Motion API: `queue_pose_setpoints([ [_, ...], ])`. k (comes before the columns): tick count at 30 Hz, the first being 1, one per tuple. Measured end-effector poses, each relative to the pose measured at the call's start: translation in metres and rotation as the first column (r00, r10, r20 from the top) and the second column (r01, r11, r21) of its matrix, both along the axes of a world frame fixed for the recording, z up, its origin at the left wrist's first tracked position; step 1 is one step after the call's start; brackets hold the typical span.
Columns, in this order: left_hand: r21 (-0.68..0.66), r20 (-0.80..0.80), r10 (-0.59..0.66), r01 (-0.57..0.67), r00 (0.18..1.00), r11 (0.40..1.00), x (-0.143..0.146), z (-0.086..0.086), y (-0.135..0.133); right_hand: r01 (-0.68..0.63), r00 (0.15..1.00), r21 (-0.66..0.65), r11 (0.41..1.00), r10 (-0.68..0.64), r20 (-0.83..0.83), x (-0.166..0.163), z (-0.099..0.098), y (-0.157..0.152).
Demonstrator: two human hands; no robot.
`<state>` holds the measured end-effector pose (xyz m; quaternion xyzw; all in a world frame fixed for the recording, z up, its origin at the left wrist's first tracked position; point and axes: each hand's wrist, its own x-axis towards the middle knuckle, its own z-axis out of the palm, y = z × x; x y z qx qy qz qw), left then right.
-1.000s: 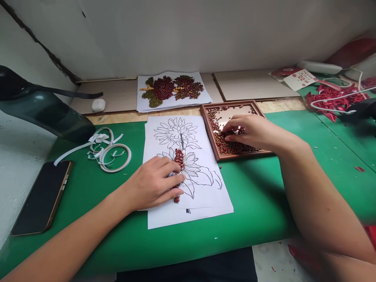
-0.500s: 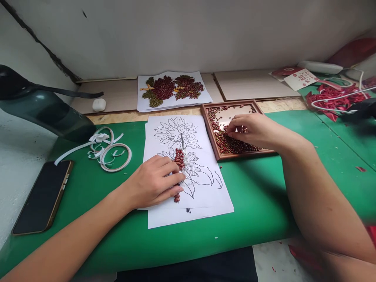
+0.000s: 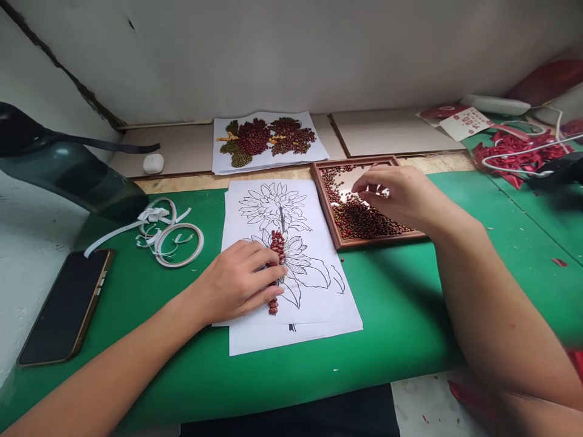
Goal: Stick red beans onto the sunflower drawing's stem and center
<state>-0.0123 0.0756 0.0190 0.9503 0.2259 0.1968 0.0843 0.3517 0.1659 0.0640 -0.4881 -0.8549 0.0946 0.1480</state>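
My left hand (image 3: 243,280) lies on the line-drawn flower sheet (image 3: 319,309) with its fingers stretched out, partly hiding the drawing. Dark red beans (image 3: 277,244) cover part of the lower flower, and more run down below my fingers. Over the wooden-framed tray (image 3: 328,215), my right hand (image 3: 392,193) is curled, thumb and fingertips close together in a pinch. Whatever is between those tips is too small to make out. Loose red and green beans (image 3: 359,220) are heaped mostly along the tray's near side.
At the back lies a sheet with a finished-looking bean picture (image 3: 255,139). Left are tape rings (image 3: 180,244), a phone (image 3: 66,306), a dark bottle (image 3: 77,173) and a white case (image 3: 153,162). Red ribbon scraps (image 3: 514,152) and a white cable are at right.
My right hand has lifted slightly up and away from the bean heap, uncovering more of it. My left hand stays nearly where it was on the paper.
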Motion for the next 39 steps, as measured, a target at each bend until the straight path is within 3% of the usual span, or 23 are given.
queue_pose_setpoints([
  [6,-0.054,-0.038,0.134,-0.136,0.990,0.989,0.000,-0.003,-0.002,0.049,0.999,-0.023,0.999,-0.049,0.002,-0.004,0.003,-0.002],
  [11,-0.097,-0.088,0.215,-0.223,0.973,0.970,0.000,-0.005,0.001,-0.012,0.999,-0.019,1.000,0.011,-0.045,-0.004,-0.001,-0.001],
  [27,-0.136,-0.095,0.208,-0.219,0.974,0.966,0.001,-0.004,0.002,-0.095,0.995,-0.008,0.995,0.095,-0.010,-0.010,-0.005,0.001],
  [33,-0.121,-0.090,0.190,-0.200,0.978,0.972,-0.001,-0.005,0.002,-0.166,0.985,0.000,0.986,0.166,0.040,-0.043,-0.008,-0.017],
  [39,-0.103,-0.076,0.142,-0.150,0.987,0.983,0.000,-0.006,0.002,-0.399,0.915,0.027,0.917,0.396,0.081,-0.086,-0.028,-0.041],
])
